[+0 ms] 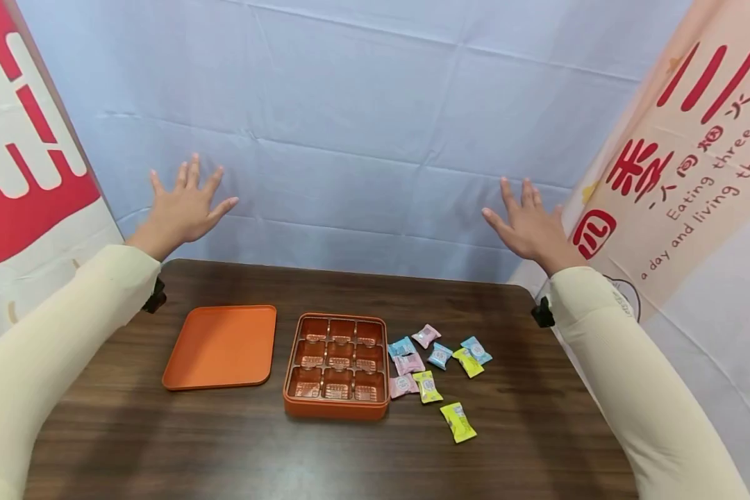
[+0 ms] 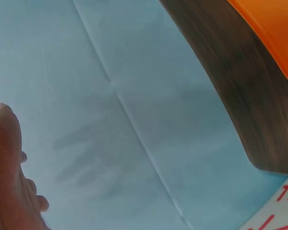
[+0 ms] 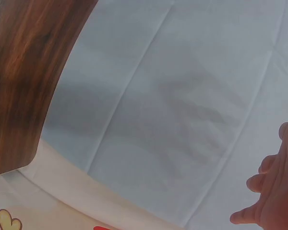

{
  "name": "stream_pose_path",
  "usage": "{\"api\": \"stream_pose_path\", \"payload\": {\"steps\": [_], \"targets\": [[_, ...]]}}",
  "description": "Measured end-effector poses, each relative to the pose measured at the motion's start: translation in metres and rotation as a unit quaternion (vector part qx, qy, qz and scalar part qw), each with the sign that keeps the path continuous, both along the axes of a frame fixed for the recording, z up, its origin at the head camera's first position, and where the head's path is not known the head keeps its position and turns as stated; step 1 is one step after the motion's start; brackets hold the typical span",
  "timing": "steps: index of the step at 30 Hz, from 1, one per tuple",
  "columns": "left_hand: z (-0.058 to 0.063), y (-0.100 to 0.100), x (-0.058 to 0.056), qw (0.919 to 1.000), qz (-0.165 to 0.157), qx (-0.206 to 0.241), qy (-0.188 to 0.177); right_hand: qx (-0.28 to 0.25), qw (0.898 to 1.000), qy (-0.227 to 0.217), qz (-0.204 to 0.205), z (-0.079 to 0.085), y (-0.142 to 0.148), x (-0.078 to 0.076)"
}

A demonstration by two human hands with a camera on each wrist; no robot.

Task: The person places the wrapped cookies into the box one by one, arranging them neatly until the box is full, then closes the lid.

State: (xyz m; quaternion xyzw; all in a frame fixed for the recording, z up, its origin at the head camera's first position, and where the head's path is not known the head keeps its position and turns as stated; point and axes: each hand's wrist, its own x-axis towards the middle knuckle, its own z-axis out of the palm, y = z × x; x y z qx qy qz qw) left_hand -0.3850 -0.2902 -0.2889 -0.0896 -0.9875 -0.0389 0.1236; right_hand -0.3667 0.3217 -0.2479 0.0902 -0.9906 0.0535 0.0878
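Note:
Both hands are raised beyond the table's far edge, fingers spread and holding nothing. The left hand (image 1: 184,208) is up at the left, with the orange lid (image 1: 221,347) lying nearest to it on the table. At the right is the right hand (image 1: 528,226), above and behind the wrapped candies. An orange box (image 1: 336,410) sits mid-table, its clear nine-compartment insert (image 1: 339,355) holding nothing. Several small candies lie right of it: yellow (image 1: 457,422), blue (image 1: 440,355) and pink (image 1: 426,336) wrappers. In the wrist views only part of each hand shows, before the pale cloth.
A dark wooden table (image 1: 225,444) carries everything, its far edge close to a hanging pale blue cloth (image 1: 350,139). Printed banners flank it: a red and white one (image 1: 31,153) at left and a peach one (image 1: 694,180) at right. Each wrist wears a small black device.

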Motion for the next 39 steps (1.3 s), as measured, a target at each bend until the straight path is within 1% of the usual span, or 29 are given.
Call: {"api": "stream_pose_path", "payload": {"steps": [6,10,13,15,19,23,26,31,36,39], "targets": [[-0.006,0.009,0.011,1.0000,-0.004,0.002,0.005,0.000,1.000,0.015,0.011,-0.001,0.000,0.013],[-0.005,0.017,0.016,0.9998,-0.011,0.015,-0.003,0.008,1.000,0.021,0.013,-0.003,0.004,0.024],[-0.003,0.021,0.018,0.9998,-0.010,0.017,-0.007,0.016,0.999,0.027,0.020,-0.005,0.005,0.034],[-0.002,0.023,0.021,0.9998,-0.010,0.015,-0.003,0.019,0.999,0.035,0.026,-0.009,0.005,0.039],[-0.003,0.026,0.033,0.9998,-0.016,0.007,0.009,0.024,0.998,0.051,0.037,-0.019,0.004,0.048],[-0.005,0.035,0.050,0.9992,-0.032,0.001,0.022,0.015,0.997,0.061,0.042,-0.029,0.003,0.058],[-0.009,0.044,0.062,0.9987,-0.043,0.002,0.027,0.002,0.997,0.067,0.048,-0.035,0.002,0.067],[-0.018,0.053,0.080,0.9972,-0.060,0.027,0.034,-0.020,0.994,0.083,0.063,-0.044,-0.005,0.082],[-0.031,0.058,0.090,0.9939,-0.073,0.067,0.048,-0.039,0.992,0.096,0.075,-0.053,-0.012,0.097],[-0.040,0.060,0.093,0.9905,-0.082,0.092,0.061,-0.048,0.991,0.100,0.079,-0.060,-0.016,0.103]]}}
